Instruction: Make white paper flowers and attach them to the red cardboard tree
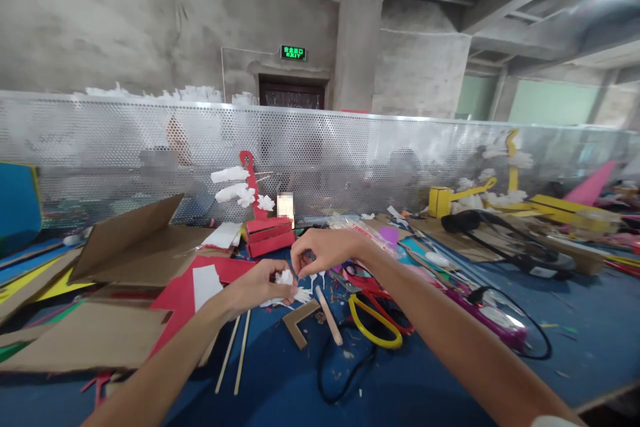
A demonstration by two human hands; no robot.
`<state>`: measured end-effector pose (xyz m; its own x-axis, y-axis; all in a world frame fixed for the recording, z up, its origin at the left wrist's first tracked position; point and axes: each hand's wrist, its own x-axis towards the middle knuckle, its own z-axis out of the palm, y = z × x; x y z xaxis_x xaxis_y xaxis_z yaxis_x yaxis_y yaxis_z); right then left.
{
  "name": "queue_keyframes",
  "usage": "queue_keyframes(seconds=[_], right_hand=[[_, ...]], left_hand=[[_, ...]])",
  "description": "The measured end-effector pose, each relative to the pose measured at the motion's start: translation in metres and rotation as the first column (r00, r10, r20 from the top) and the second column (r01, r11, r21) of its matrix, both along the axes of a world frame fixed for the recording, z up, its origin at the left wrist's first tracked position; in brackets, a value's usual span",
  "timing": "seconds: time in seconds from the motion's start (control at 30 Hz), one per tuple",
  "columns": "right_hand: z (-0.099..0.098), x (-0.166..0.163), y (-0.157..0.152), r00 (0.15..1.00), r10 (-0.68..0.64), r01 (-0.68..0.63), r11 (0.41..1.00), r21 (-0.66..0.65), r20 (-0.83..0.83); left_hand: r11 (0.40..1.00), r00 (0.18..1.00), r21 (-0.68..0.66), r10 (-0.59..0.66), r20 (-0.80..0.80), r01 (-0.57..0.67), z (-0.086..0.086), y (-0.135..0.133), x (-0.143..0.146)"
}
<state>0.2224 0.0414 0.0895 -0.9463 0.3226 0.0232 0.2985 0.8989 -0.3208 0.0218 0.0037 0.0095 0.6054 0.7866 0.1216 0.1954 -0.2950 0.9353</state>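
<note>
A small white piece [285, 277], just below frame centre, is pinched by the left hand [264, 285], seemingly steadying it for the right hand [330, 251], curled alongside, hold unclear; yellow-handled scissors [384, 343] lie lower right of them

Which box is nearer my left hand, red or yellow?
The red box, just beyond your left hand; the yellow box sits farther off, to the right.

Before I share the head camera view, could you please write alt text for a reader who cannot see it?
A person's left hand holds a small white piece above a cluttered blue table, the right hand close beside it. Scissors, cardboard and two thin sticks lie nearby.
</note>
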Motion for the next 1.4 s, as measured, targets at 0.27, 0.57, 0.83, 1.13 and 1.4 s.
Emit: queue_keyframes(seconds=[0.27, 0.57, 0.83, 1.13, 1.4], right_hand=[[0.002, 0.003, 0.004, 0.999, -0.005, 0.002, 0.997, -0.073, -0.04], [-0.002, 0.009, 0.011, 0.986, -0.036, 0.014, 0.991, -0.132, -0.16], [-0.02, 0.005, 0.024, 0.916, -0.136, 0.027, 0.959, -0.282, -0.376], [-0.039, -0.011, 0.026, 0.712, -0.285, 0.11, 0.948, -0.299, -0.642], [-0.069, -0.039, 0.02, 0.61, -0.434, 0.273, 0.9, -0.339, -0.663]], left_hand=[[0.999, 0.999, 0.046, 0.028, -0.044, -0.026, 0.0, 0.0, 0.002], [0.99, 1.0, 0.139, 0.028, 0.006, -0.028, 0.018, -0.013, 0.006], [0.972, 0.986, 0.202, 0.092, 0.141, -0.119, 0.019, -0.009, 0.003], [0.855, 0.909, 0.348, 0.284, 0.305, -0.385, 0.022, -0.001, -0.004], [0.609, 0.694, 0.344, 0.559, 0.453, -0.715, 0.02, 0.008, -0.007]])
